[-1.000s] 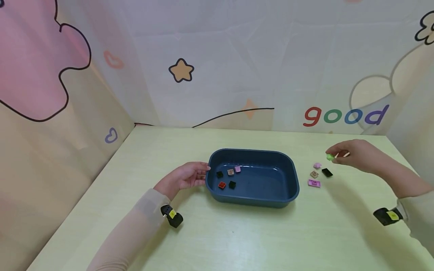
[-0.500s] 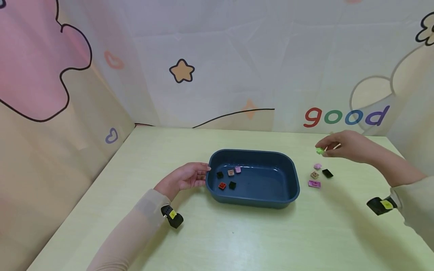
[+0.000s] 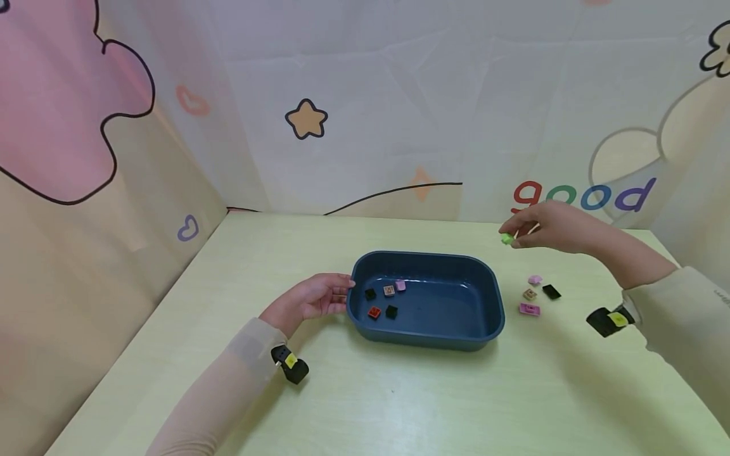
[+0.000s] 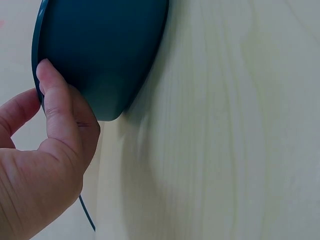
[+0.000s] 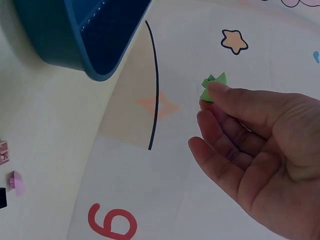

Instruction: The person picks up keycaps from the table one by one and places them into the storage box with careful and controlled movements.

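Note:
My left hand [image 3: 312, 296] holds the left end of a dark blue plastic tub [image 3: 424, 341] by its rim, with fingers against the outer wall [image 4: 100, 55]. Inside the tub, towards its left side, lie several small toy bricks, among them a red brick [image 3: 374, 312], a tan brick [image 3: 389, 291] and a pink brick [image 3: 401, 285]. Beyond the tub's back right corner, my right hand [image 3: 550, 226] is raised above the table. It pinches a small bright green toy brick [image 5: 214, 87] between thumb and fingertips; the thumb hides part of it.
Right of the tub on the pale wooden table [image 3: 342, 405] lie a light pink piece [image 3: 535, 279], a tan brick [image 3: 530, 294], a black flat piece [image 3: 551, 292] and a magenta brick [image 3: 530, 310]. A printed cloth [image 3: 376, 126] hangs behind the table.
My right hand has moved left and up, away from the loose pieces, carrying the green toy brick. My left hand and the tub stay in place.

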`<state>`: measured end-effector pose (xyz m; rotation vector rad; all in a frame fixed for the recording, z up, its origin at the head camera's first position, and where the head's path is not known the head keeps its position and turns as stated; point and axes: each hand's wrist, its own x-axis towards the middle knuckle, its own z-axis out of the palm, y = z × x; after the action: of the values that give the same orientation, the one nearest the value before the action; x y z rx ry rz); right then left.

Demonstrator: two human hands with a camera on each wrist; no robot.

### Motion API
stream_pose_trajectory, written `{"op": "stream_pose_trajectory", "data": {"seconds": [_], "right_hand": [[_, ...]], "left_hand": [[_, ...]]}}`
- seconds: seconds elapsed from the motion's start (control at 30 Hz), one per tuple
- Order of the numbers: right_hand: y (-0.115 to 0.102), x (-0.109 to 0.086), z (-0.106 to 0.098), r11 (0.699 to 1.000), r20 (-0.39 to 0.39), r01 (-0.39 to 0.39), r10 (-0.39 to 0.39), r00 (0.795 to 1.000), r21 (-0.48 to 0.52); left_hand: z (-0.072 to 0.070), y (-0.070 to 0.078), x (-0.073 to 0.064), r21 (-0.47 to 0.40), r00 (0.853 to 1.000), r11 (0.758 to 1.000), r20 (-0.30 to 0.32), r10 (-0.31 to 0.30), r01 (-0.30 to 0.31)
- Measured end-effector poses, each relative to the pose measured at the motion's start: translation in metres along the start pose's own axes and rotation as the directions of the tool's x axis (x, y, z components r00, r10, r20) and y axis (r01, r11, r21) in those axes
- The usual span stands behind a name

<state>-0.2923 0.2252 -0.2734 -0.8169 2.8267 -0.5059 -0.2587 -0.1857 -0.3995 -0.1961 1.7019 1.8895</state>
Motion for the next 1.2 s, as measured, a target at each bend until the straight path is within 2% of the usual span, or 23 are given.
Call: {"op": "stream_pose_trajectory", "data": {"seconds": [0.23,0.47,0.97,1.2], "right_hand": [[-0.021,0.018,-0.007,0.997,0.003,0.072,-0.072,0.997,0.012],[-0.04,0.032,-0.008,0.995,0.021,0.088,-0.089,0.996,0.039],[-0.057,0.052,0.006,0.987,0.061,0.149,-0.152,0.987,0.055],[-0.062,0.065,0.019,0.983,0.107,0.168,-0.175,0.979,0.076]], "left_hand": [[0.0,0.003,0.0,0.014,1.0,1.0,0.01,0.011,-0.012],[-0.001,0.003,0.0,0.013,1.0,1.0,-0.012,0.003,-0.002],[-0.002,-0.002,-0.001,0.012,1.0,1.0,-0.016,0.001,-0.001],[-0.001,0.0,-0.002,0.011,1.0,1.0,-0.015,0.006,-0.006]]}}
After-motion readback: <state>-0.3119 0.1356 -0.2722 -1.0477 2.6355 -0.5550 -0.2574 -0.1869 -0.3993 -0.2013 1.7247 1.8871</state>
